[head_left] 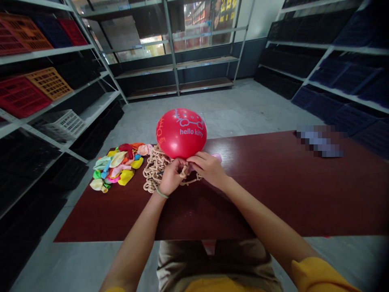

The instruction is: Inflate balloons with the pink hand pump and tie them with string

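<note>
A blown-up red balloon [181, 134] with "hello kitty" print stands over the table, its neck end pointing toward me. My left hand [172, 175] is closed at that neck, thumb and fingers pinched together. From the right, my right hand [209, 167] pinches close by, its fingertips at the balloon's base and a bit of tan cord. The knot or neck itself is hidden by my fingers. A tangled heap of tan rope [154, 168] lies under and left of my hands. Something pink [217, 157] shows partly behind my right hand.
Several flat balloons [120, 164] in many colours lie in a pile at the table's left. The dark red-brown table [273, 186] reaches far right, where a blurred-out object [322, 141] lies. Shelves with crates [48, 83] stand left and right; a metal rack [206, 64] stands behind.
</note>
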Motion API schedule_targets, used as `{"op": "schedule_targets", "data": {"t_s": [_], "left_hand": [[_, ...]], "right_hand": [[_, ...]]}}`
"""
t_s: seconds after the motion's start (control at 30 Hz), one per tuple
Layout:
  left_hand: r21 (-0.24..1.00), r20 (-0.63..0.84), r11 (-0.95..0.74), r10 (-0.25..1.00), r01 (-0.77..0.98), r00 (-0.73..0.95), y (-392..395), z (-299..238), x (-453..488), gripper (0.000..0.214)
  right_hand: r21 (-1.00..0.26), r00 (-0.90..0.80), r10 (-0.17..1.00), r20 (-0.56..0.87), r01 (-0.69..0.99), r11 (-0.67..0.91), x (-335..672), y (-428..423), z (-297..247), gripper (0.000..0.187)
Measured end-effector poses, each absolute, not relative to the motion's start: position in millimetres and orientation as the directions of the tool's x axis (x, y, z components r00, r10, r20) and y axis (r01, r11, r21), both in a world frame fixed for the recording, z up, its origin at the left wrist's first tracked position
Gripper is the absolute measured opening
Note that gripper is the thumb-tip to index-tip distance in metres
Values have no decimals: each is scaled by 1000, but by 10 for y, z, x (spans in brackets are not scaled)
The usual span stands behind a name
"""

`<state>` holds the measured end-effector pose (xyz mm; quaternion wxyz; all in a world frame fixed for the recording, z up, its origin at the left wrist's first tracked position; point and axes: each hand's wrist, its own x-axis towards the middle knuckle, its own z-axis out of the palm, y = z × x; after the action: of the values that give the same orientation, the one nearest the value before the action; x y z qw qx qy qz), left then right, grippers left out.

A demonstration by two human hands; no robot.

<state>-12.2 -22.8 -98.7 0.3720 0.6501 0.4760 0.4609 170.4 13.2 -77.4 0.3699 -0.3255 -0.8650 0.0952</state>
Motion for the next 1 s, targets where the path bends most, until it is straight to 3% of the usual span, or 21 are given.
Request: {"op": "schedule_targets", "data": {"t_s": [0.23, 0.47, 0.6, 0.8, 1.0], "left_hand": [[882, 335, -327, 942, 340, 38, -265, -980, -146, 18], [847, 412, -314, 898, 429, -155, -298, -1066, -70, 14], [823, 459, -349, 873, 448, -163, -298, -1099, -74, 15], [807, 513, -443, 853, 390, -93, -272, -1112, -112, 18], [783, 534, -470, 844, 408, -51, -274, -1078, -165, 19]], "right_hand": [[-291, -551, 586, 594, 533, 795, 1659, 94, -787, 15], [-323, -494, 590, 639, 524, 788, 1584, 30, -836, 17], [-428, -471, 615, 632, 450, 784, 1585, 8, -832, 19], [-767, -395, 772, 498, 216, 605, 1587, 43, -751, 15], [-781, -486, 731, 479, 143, 608, 1614, 88, -727, 17]]}}
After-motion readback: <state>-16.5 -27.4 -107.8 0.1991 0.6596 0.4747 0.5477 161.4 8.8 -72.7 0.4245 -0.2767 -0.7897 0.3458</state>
